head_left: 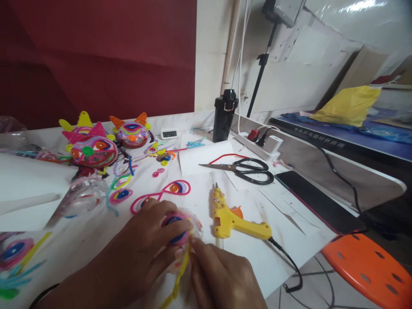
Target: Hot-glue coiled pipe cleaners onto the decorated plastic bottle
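Low in the head view, my left hand (157,236) is closed around a clear, rounded plastic piece (197,224). On that piece sits an eye shape (174,227) coiled in pink and blue fuzzy strands. My right hand (222,274) pinches a yellow pipe cleaner (182,270) against its edge. The strand's free end hangs down toward the bottom of the view. Just beyond my hands lies a pink pipe-cleaner outline (176,187) with an orange and blue eye in one loop; my left hand partly covers the other loop.
A yellow hot glue gun (240,219) lies on white paper beside my right hand. Farther back are black-handled scissors (244,169), a phone (318,201), a black bottle (224,116) and a power strip (262,146). Decorated animal heads (93,148) stand at the back left. An orange stool (370,266) is at right.
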`<state>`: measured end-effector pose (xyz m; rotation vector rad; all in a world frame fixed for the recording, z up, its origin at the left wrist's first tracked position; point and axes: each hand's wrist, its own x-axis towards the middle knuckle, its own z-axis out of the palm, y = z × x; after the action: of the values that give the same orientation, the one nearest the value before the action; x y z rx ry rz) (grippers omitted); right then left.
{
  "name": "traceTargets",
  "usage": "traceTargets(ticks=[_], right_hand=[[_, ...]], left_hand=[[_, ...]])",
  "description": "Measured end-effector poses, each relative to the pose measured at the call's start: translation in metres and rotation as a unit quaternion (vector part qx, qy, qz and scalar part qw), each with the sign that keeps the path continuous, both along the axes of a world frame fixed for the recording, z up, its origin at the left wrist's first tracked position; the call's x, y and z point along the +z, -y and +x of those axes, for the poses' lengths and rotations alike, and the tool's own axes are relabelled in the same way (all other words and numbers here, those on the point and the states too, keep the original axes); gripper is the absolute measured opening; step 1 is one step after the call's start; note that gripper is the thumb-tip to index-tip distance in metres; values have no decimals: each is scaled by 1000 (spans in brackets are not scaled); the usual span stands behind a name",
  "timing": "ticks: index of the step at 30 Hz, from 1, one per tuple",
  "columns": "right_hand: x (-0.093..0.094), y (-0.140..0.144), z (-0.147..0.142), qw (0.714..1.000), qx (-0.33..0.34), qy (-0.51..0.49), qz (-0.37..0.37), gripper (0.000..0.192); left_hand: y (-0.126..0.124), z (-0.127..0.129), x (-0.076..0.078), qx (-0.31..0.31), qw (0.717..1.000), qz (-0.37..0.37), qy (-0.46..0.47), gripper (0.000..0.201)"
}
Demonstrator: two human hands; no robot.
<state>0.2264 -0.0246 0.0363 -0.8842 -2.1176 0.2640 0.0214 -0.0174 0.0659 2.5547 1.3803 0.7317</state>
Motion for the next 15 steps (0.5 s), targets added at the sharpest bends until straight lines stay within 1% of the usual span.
traceTargets(ticks=[2,5,9,11,13,15], right_hand=[[0,0,0,996,-12,45,72,27],[1,0,0,989,-24,76,121,30],[2,-1,-1,986,-31,88,137,31],[3,-1,-2,985,-32,92,140,31],[3,-1,-2,986,-29,91,140,30],[3,-2,-1,987,-21,87,132,29]], left_hand=[[0,1,1,-1,1000,-2,0,28],[-1,2,2,-12,1000,0,2,28],[0,2,7,-14,1000,2,0,28],[1,1,9,-29,999,-7,-16,31],[3,2,9,-31,999,-3,-27,39],[5,4,7,-14,999,14,-27,47]])
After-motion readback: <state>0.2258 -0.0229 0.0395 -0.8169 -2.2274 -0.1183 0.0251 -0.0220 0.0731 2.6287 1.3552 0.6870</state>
